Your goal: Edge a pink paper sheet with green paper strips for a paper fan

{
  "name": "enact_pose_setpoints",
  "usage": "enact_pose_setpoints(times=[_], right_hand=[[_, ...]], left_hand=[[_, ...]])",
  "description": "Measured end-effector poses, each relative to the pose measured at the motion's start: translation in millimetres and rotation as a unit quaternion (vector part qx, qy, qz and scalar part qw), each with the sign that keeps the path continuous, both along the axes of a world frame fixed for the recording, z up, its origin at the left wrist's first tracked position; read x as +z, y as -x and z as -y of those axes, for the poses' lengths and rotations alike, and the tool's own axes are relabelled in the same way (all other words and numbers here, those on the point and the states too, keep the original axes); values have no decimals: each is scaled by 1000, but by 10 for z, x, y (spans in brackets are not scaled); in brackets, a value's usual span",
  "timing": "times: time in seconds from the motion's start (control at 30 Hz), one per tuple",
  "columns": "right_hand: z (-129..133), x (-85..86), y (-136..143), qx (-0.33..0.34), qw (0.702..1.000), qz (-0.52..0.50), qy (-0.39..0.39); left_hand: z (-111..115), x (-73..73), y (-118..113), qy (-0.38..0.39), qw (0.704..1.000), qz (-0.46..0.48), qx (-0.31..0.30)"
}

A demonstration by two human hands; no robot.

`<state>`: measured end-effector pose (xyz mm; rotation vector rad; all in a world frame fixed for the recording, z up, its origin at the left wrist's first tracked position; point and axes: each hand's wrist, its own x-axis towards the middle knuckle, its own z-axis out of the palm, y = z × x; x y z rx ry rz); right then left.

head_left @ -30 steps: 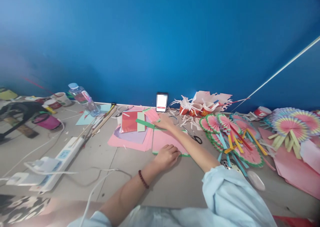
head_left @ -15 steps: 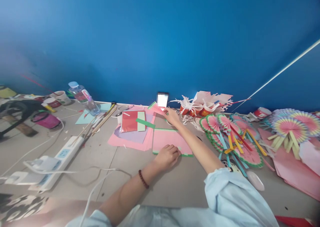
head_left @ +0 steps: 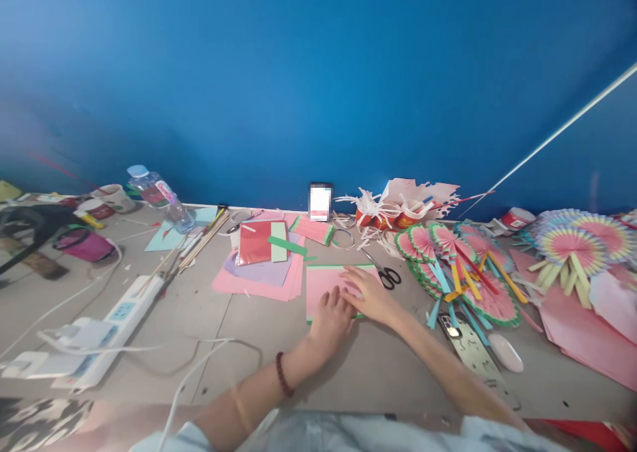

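Observation:
A pink sheet of paper [head_left: 318, 283] with green strips along its long edges lies flat on the table before me. My left hand [head_left: 332, 316], with a beaded bracelet at the wrist, rests on the sheet's lower part, its fingers slightly bent and holding nothing. Beside it, my right hand [head_left: 371, 294] lies on the same sheet with fingers stretched out. Just to the right is a pair of black-handled scissors [head_left: 389, 277]. Beyond the sheet lies a pleated pink paper strip [head_left: 311, 230] with green ends, in front of an upright phone [head_left: 320, 202].
To the left are a red packet [head_left: 253, 243] on coloured paper, wooden sticks [head_left: 204, 241], a bottle [head_left: 166, 200] and a power strip [head_left: 117, 326] with trailing cables. At right lie folded paper fans [head_left: 458, 259] and a patterned phone [head_left: 470, 352]. Paper cups [head_left: 385, 220] stand by the wall.
My right hand has let go of the pleated pink paper, which now lies near the upright phone. That hand has come back toward me onto the pink sheet beside my left hand.

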<state>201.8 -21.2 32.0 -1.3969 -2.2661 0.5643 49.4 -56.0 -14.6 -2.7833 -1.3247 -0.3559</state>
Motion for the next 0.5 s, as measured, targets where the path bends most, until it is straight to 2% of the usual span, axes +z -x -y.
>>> enact_pose_setpoints(times=[0.1,0.23,0.37,0.5], right_hand=[[414,-53,-222,9,999,43,26],[662,-191,-336,32,996,76,43],[631,-200,-330,8,997,71,34],[430,39,-388,-32,997,28,57]], left_hand=[[51,27,-7,3,1000,-26,-14],[89,161,2,18,998,-51,-24],[17,374,41,26,999,-40,-4],[-183,702,165,-2,1000,7,10]])
